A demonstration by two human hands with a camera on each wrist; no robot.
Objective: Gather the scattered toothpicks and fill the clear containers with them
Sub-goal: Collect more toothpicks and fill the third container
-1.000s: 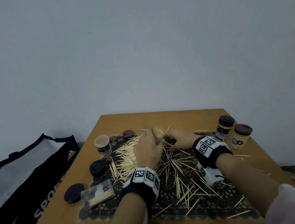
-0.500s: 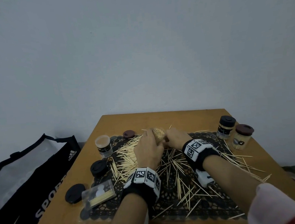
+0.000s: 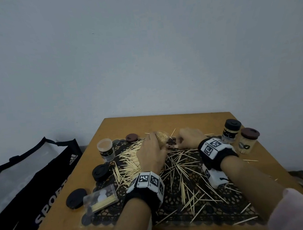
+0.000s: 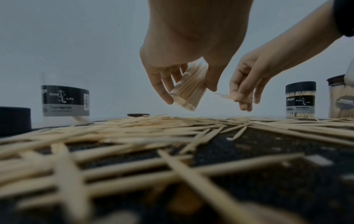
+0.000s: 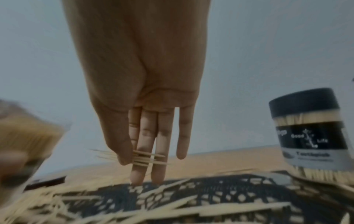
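Feeding picks into the held jar
Left hand [image 4: 184, 50] grips tilted clear container [image 4: 188, 89]; right hand [image 5: 145, 94] pinches few toothpicks [image 5: 147, 158] (tips toward mouth, pls align w/ bundle).

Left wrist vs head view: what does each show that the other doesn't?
Only the left wrist view: the right hand pinching a few toothpicks, and the fingers of the left hand curled round a tilted clear container packed with toothpicks. Only the head view: the black bag, a flat clear box of toothpicks, and a black lid beside it. Both: scattered toothpicks on the black lace mat, and a black-capped full jar at the right.
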